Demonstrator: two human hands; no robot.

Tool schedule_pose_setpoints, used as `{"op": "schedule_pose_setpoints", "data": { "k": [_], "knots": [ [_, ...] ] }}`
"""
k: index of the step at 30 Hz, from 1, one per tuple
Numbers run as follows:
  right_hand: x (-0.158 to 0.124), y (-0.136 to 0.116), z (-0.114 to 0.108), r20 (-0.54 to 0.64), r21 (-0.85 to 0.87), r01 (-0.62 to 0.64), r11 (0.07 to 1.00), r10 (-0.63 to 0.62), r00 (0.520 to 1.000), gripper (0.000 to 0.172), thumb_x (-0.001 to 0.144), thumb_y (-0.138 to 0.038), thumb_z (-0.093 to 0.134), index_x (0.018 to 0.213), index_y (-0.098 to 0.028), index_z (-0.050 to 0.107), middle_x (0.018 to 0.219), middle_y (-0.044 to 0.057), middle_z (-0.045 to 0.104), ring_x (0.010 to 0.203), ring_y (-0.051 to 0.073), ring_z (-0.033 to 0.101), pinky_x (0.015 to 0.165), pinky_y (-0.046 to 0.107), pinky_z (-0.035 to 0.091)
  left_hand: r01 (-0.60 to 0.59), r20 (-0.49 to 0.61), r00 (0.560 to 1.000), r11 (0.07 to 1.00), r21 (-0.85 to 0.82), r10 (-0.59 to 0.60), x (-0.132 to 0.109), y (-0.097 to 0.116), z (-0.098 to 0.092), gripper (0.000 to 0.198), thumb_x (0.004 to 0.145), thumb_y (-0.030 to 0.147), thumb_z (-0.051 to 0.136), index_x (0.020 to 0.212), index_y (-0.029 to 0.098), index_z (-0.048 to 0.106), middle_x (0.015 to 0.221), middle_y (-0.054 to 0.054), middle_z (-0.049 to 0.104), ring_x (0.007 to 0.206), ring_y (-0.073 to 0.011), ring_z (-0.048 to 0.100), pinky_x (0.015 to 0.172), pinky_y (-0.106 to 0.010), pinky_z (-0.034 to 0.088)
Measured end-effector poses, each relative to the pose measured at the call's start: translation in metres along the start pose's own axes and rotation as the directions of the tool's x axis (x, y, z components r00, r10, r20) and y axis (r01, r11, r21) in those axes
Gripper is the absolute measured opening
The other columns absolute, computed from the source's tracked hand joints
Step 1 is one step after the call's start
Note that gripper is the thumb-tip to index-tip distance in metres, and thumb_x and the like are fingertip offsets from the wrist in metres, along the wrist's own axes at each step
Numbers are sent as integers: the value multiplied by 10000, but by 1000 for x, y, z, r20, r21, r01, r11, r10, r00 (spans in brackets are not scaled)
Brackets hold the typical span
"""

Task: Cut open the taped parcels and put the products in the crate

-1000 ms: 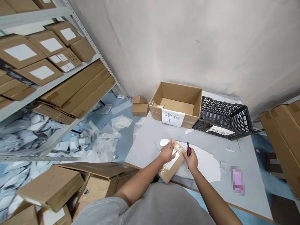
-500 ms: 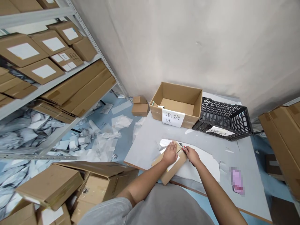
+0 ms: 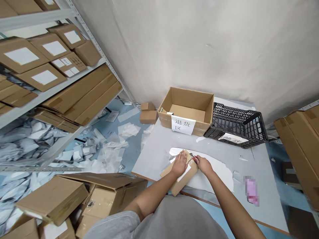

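Note:
My left hand (image 3: 179, 164) lies flat on top of a small cardboard box (image 3: 184, 181), fingers stretched out and pressing on it. The box sits at a slant near the table's front edge and carries a white label, partly covered by that hand. Closed around red-handled scissors (image 3: 193, 157), my right hand (image 3: 203, 165) is at the box's far right end, by its taped edge. The blades are small and hard to make out there. Beneath the box lies a white sheet (image 3: 219, 171) spread over the table (image 3: 149, 154).
Behind stand an open cardboard box (image 3: 206, 127) with a paper sign and a black plastic crate (image 3: 251, 131). A blurred pink item (image 3: 251, 191) lies at right. Shelves of boxes (image 3: 53, 48) rise at left, above packages (image 3: 37, 132); more boxes (image 3: 52, 197) are piled at lower left.
The scissors have shifted slightly against the box's far end, with my right hand a little closer to it. My left hand stays on the box; the camera view has drifted slightly.

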State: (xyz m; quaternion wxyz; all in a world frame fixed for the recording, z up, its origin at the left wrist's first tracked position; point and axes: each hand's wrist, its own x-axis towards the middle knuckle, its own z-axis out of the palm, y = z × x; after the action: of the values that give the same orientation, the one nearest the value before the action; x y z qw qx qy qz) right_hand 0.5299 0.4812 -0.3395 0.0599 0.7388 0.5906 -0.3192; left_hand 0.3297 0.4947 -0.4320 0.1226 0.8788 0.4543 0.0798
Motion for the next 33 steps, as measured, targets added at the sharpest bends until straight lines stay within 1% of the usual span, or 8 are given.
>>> {"op": "schedule_pose_setpoints", "data": {
  "k": [7,9,13,16,24,28,31,33],
  "knots": [
    [-14,0,10,40,-44,29,999,-27,999,381,1122,-388,383,1252,-243,711,1147,140,795,1032,275,747,798,304,455,-4,-27,1000,998,-63,3,2,-4,8,709,1001,279,539,1654,111,324,1733,-247,301,1592,-377,348,1261,-564,338],
    [-14,-1,12,27,15,-8,1000,8,1000,384,1123,-381,378,1230,-237,717,1143,135,793,1020,263,747,790,297,459,5,-32,999,998,-67,-7,3,-5,9,702,1004,278,536,1654,114,327,1727,-244,314,1587,-374,358,1261,-565,339],
    [-13,7,9,10,167,-52,985,51,999,387,1126,-393,373,1198,-239,720,1041,98,795,857,216,748,744,277,465,13,-24,1000,998,-62,-14,2,-6,8,684,1006,293,540,1636,97,360,1719,-253,327,1581,-373,365,1267,-551,337],
    [-9,9,5,7,174,-49,983,49,999,387,1124,-410,379,1195,-238,718,1031,92,792,797,203,737,719,272,461,11,-22,1000,998,-58,-13,2,-7,9,684,1003,290,533,1635,91,362,1723,-252,319,1587,-369,356,1272,-548,333],
    [13,-8,8,-31,159,-11,987,16,999,406,1123,-414,380,1188,-237,739,1131,113,793,947,227,741,779,274,461,4,-14,1000,998,-66,-5,2,-10,10,668,1001,269,505,1627,76,373,1723,-257,316,1591,-367,356,1271,-550,333],
    [24,-12,13,-86,213,21,977,-3,996,407,1127,-397,370,1174,-215,731,1138,109,800,1033,221,723,797,254,435,-120,39,991,987,-103,125,-10,-5,16,724,986,296,541,1657,119,337,1752,-222,268,1615,-351,311,1291,-546,300],
    [22,-4,15,-64,233,42,972,-28,998,367,1112,-390,415,1130,-214,736,1121,102,803,1010,212,718,774,245,421,-137,45,989,983,-121,144,-14,-2,17,742,985,315,575,1661,131,329,1750,-224,272,1620,-336,306,1297,-538,298],
    [15,9,16,-67,277,13,961,6,998,374,1115,-391,394,1120,-217,725,1063,93,805,942,205,722,745,247,422,-116,40,992,985,-126,122,-12,-2,13,719,993,317,585,1643,112,357,1736,-245,293,1617,-335,316,1298,-525,305]
  ]
}}
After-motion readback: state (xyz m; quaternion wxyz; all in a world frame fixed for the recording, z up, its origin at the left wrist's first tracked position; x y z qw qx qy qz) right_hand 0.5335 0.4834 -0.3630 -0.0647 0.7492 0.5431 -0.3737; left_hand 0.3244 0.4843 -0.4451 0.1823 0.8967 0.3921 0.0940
